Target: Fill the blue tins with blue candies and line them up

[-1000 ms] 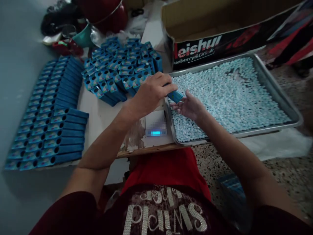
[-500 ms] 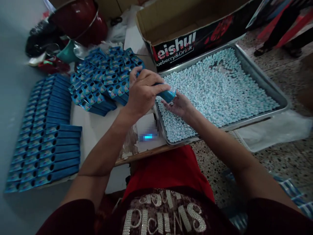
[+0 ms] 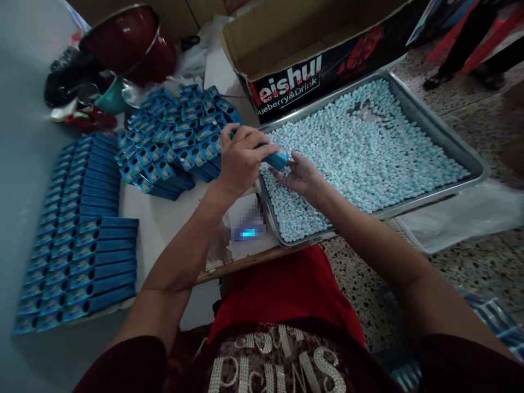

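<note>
Blue carton (image 3: 278,157): clamped in the left hand, lying aslant over the near-left edge of the tray, its lower end toward the right hand; what it contains cannot be seen.
Device with lit display (image 3: 248,233): on the table (image 3: 164,218), nearer the person than the left hand; its surface is blurred.
Metal tray (image 3: 438,123): under and beyond the right hand, spread with small pale blue pieces (image 3: 347,147), thinner near the far edge.
Carton rows (image 3: 102,267): well to the left of the left hand, packed side by side, round openings toward the left.
Carton heap (image 3: 184,136): beyond and left of the left hand, loosely gathered, dark round holes showing.
Cardboard box (image 3: 282,93): open-topped, beyond both hands, along the tray's far side.
Arms: both reach forward and converge.
Left hand (image 3: 241,161): palm down, fingers and thumb closed around the carton.
Right hand (image 3: 301,177): palm up, fingers parted and slightly curled at the carton's lower end; contact cannot be told.
</note>
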Tool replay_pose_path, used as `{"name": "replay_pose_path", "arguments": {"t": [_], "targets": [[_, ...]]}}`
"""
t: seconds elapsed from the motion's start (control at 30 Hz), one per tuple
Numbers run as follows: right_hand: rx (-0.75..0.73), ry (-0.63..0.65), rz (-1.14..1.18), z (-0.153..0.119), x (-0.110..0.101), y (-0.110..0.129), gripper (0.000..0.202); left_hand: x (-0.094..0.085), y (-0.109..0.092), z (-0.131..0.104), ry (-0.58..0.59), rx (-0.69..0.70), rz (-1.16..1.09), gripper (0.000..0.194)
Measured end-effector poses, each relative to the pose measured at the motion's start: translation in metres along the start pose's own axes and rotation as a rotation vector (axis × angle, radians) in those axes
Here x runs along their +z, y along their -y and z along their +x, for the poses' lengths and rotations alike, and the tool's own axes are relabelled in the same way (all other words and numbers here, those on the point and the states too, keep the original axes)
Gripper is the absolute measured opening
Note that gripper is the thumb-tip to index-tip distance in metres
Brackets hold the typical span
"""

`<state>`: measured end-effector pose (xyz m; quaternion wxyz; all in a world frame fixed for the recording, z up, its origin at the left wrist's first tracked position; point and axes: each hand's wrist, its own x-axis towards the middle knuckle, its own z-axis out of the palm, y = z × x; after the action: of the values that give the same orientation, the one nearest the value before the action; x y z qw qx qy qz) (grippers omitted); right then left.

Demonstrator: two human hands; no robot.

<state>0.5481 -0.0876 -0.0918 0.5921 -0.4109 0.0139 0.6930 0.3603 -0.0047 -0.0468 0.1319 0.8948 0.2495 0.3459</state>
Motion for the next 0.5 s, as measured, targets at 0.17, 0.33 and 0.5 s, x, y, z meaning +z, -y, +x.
{"name": "replay_pose_path", "arguments": {"t": [0.17,0.33,0.5], "targets": [[0.066,-0.026,-0.011,0.001,-0.001,0.003,0.016,0.011,0.007,-0.034,-0.226,-0.242,-0.155,0.025],[0.011,0.045,-0.186,0.007,-0.019,0.011,0.013,0.0,0.0,-0.103,-0.378,-0.58,-0.509,0.054],[-0.299,0.137,-0.457,-0.007,-0.018,0.026,0.009,-0.005,-0.017,-0.173,-0.398,-0.789,-0.735,0.058]]}}
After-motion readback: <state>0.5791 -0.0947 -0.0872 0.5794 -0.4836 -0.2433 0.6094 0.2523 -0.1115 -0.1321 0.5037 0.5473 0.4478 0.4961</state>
